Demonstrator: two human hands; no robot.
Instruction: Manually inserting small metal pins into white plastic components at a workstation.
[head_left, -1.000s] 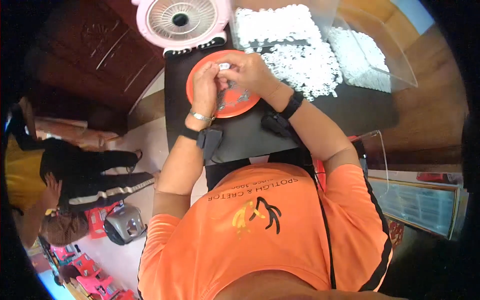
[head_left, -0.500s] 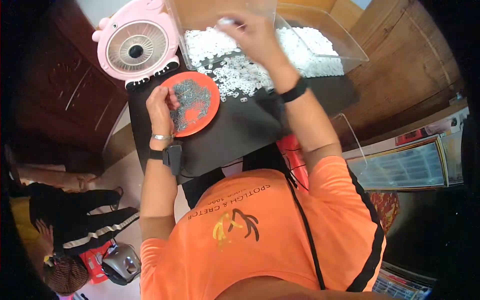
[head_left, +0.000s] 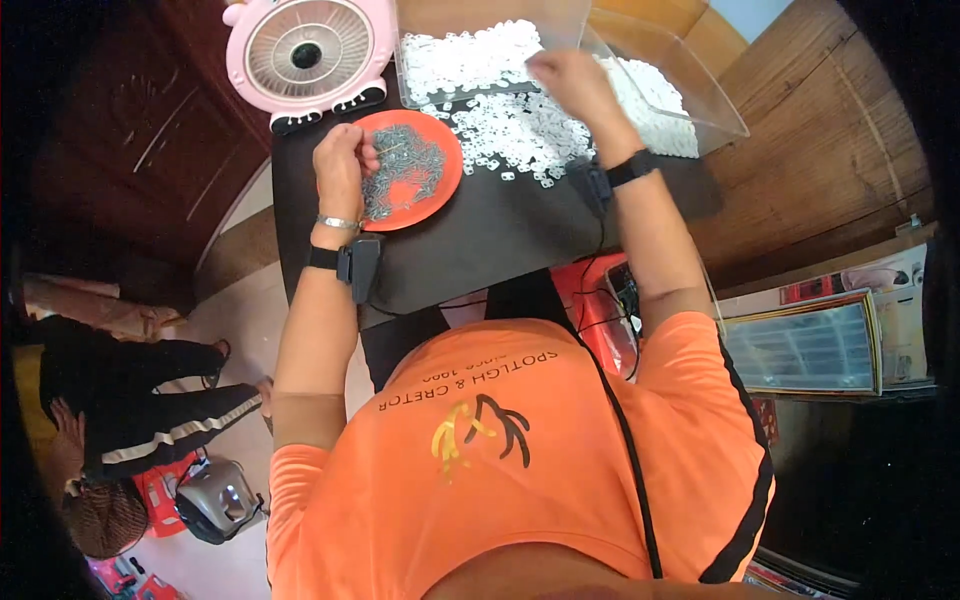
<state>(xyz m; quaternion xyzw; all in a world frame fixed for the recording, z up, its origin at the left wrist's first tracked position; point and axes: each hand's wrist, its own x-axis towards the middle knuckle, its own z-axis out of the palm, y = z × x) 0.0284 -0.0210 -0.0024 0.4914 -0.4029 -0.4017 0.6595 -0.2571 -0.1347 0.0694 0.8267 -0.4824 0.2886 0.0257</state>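
My left hand (head_left: 345, 170) rests at the left rim of a round orange-red plate (head_left: 449, 150), its fingers curled inward. Whatever those fingers may hold is too small to make out. A heap of small grey metal screws (head_left: 415, 165) lies on the plate. Over the loose small white plastic pieces (head_left: 525, 130) hovers my right hand (head_left: 580, 85), with thumb and fingers drawn together. Its fingertips are in front of the white heap, so anything pinched there cannot be told from the pieces behind.
Behind the loose pieces stand clear plastic bins (head_left: 715, 112) of more white pieces. A pink animal-shaped fan (head_left: 378, 55) is at the back left of the black table (head_left: 470, 245). Cables hang near the table's front edge. Another person (head_left: 120, 390) sits at the lower left.
My right hand has come down and toward me from above the bins to over the loose white pieces. My left hand stays by the plate's rim. The whole view has shifted slightly.
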